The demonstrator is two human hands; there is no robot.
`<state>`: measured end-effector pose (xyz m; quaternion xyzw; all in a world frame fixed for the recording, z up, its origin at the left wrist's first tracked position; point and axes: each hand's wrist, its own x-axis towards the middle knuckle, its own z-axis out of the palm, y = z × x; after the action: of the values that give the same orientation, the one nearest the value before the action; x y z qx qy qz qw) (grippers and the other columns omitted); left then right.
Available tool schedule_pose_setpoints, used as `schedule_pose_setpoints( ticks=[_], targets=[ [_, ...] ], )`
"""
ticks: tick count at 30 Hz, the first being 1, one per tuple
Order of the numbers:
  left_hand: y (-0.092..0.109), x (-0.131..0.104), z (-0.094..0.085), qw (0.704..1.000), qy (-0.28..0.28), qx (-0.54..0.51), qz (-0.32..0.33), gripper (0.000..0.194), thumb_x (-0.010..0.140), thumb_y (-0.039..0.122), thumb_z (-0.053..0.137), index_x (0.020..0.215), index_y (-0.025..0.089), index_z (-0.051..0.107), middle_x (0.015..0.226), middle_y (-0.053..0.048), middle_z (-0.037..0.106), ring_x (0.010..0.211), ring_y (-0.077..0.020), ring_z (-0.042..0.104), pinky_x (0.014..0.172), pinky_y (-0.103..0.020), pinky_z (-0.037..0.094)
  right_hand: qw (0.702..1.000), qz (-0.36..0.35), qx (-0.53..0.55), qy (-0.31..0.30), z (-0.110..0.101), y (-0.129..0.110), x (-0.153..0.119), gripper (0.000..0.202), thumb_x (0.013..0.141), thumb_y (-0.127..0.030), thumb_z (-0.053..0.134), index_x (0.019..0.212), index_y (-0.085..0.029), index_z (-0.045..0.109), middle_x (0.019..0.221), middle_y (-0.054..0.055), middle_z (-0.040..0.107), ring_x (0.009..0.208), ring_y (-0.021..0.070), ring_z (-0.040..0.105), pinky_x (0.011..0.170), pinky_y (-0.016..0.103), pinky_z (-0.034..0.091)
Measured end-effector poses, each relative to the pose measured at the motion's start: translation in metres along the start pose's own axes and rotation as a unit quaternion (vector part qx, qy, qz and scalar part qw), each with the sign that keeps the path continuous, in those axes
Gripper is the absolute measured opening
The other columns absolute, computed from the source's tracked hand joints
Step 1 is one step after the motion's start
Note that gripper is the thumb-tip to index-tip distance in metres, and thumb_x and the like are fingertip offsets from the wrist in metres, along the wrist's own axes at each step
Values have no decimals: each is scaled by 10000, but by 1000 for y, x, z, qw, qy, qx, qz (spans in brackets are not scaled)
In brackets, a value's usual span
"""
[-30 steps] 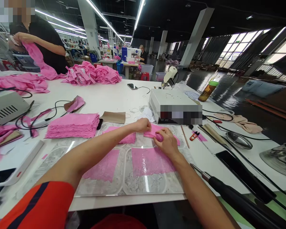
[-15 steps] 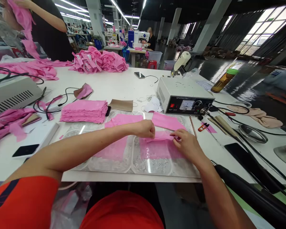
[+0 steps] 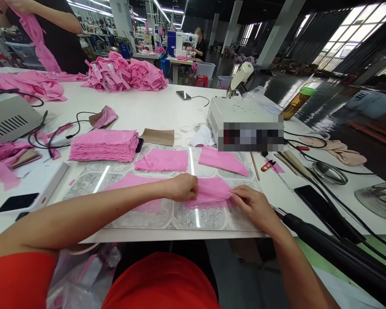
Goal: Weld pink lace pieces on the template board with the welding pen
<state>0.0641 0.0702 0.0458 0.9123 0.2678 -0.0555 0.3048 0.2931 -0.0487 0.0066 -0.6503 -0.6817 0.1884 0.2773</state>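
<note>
A thin pink fabric piece [image 3: 212, 189] is stretched between my two hands over a clear-topped, marbled mat [image 3: 207, 221]. My left hand [image 3: 184, 187] is closed like a fist on the fabric's left end. At its right edge, my right hand [image 3: 251, 204] pinches the cloth between thumb and fingers. Another pink piece [image 3: 124, 182] lies partly hidden under my left forearm. Farther back on the mat rest a textured pink panel [image 3: 163, 160] and a smooth pink panel [image 3: 223, 160].
A pink fabric stack [image 3: 104, 146] sits left of the mat. Behind it stands a control box [image 3: 246, 113], its front blurred. Orange snips [image 3: 268, 165], a black-handled tool [image 3: 321, 244] and cables lie right. A co-worker [image 3: 62, 38] handles pink cloth at far left.
My right hand has moved down and slightly left, and the fabric between my hands now lies flatter and more stretched. The view has shifted a little; the panels behind show more fully.
</note>
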Motion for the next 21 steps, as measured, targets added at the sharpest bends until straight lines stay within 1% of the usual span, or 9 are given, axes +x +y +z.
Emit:
schedule_pose_setpoints(
  ticks=[4,7,10,13,16,18,20,21],
  targets=[
    [-1,-2,3,1000,6,9,4,170,725,50,580,641,147,690,808,-26,662,676,-122,571,622,-218,406,999,30,26,9,0,2,2,278,863,-362,479,762,-215,692,878,54,699,828,186,637,754,311,474],
    [-2,-2,4,1000,12,8,9,164,734,59,579,644,149,683,820,-26,659,684,-125,568,640,-225,408,996,51,31,60,1,2,6,264,835,-378,493,767,-210,684,869,53,697,831,189,631,746,310,464],
    [-3,-2,5,1000,18,-2,13,150,733,64,583,646,148,671,806,-23,650,678,-126,555,643,-233,402,992,47,34,108,0,-2,13,249,813,-390,503,762,-206,663,860,49,695,817,185,619,706,293,455],
    [-2,-2,6,999,27,-23,18,150,717,57,585,622,153,652,761,-11,634,673,-127,545,641,-231,390,990,56,52,116,-3,-10,23,235,806,-389,507,790,-202,649,771,32,688,715,163,606,651,276,445],
    [-1,-3,5,997,41,-67,19,141,703,65,590,604,154,636,711,0,617,666,-126,536,634,-229,380,989,73,72,105,-6,-23,34,228,794,-376,504,792,-193,639,637,12,649,602,148,579,589,265,425],
    [-1,-6,4,992,54,-112,13,118,712,100,593,613,153,632,685,4,609,654,-126,534,624,-232,380,989,73,81,100,-7,-37,42,213,776,-353,505,806,-188,637,579,-3,621,555,142,559,558,260,408],
    [-1,-11,3,982,69,-174,2,129,760,188,586,647,148,632,679,-5,617,657,-135,555,625,-237,400,990,66,87,86,-4,-55,50,205,763,-326,505,840,-187,635,531,-26,587,505,131,527,534,257,388],
    [-2,-15,3,975,75,-210,-5,178,799,258,567,682,144,637,700,-17,633,677,-144,580,637,-241,421,992,60,88,73,-2,-66,55,204,760,-310,503,858,-187,632,504,-42,562,480,124,506,528,255,380]
  ],
)
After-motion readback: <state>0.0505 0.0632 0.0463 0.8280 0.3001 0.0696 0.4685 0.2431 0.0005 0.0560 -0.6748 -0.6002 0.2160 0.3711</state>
